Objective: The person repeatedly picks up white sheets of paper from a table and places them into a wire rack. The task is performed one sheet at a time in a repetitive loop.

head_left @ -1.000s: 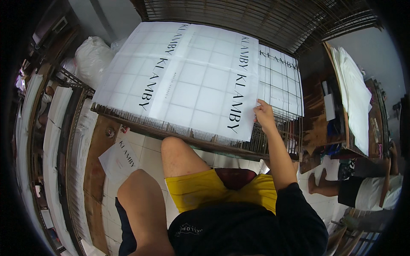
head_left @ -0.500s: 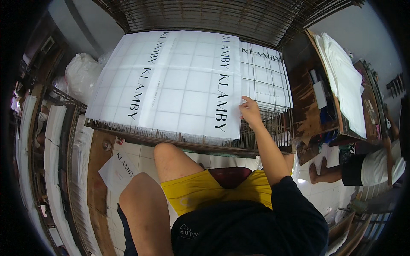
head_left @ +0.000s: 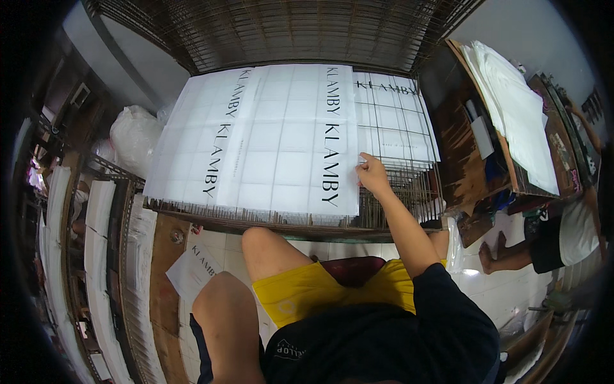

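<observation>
A large white sheet with grid folds and black lettering [head_left: 275, 147] lies on a wire rack [head_left: 396, 192] in front of me. My right hand [head_left: 371, 174] pinches this top sheet's right edge, a little above its near corner. A second printed sheet [head_left: 393, 121] lies beneath it under the rack's wires and shows to the right. My left hand is out of view. My knees [head_left: 262, 246] and yellow shorts [head_left: 307, 294] are below the rack.
A smaller printed sheet [head_left: 192, 272] lies on the floor at lower left. Stacks of white sheets [head_left: 102, 205] line the left side, beside a white bag [head_left: 131, 137]. A wooden table with white sheets [head_left: 518, 115] stands at right, with another person's feet [head_left: 492, 253] beneath.
The view has tilted, so the rack and sheets sit lower and more centred. My right hand stays at the top sheet's right edge.
</observation>
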A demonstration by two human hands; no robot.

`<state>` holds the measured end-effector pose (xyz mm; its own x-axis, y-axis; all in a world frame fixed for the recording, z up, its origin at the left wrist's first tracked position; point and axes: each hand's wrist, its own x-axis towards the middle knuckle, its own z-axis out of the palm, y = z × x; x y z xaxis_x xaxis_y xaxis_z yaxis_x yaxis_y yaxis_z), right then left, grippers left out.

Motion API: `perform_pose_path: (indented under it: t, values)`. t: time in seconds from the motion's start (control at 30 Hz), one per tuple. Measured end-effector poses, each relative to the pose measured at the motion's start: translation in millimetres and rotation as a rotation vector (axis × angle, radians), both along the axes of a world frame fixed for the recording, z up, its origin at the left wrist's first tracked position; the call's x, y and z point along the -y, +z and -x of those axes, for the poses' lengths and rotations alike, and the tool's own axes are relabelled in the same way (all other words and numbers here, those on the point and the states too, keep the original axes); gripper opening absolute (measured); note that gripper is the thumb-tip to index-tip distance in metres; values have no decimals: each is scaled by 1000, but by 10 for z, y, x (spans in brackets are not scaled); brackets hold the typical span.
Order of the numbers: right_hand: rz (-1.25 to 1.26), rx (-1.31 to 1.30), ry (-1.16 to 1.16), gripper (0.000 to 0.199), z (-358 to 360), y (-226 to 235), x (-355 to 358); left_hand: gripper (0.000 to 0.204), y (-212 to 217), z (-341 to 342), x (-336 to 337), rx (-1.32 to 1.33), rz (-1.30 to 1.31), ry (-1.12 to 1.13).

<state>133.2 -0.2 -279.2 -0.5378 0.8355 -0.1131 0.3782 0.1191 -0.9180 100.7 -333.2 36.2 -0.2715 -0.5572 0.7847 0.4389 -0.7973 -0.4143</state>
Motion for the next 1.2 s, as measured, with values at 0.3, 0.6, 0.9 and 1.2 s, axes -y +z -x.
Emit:
perform_pose_path:
  t: [0.3, 0.6, 0.9, 1.2]
  values:
    - [-319, -21, -27, 43, -558, 277, -75, 42, -2006, -70, -279, 304, 794, 305]
    - [-1115, -144, -751, 16, -2537, 1087, -483, 36, -3419, -439, -474, -580, 2459, 138]
    - [-1305, 258, -808, 43, -3599, 941, -769, 49, -4237, -403, -1052, -975, 2742, -26]
    - [-1356, 243, -953, 59, -3412, 657, -936, 50, -4144, -431, -1008, -721, 2865, -103]
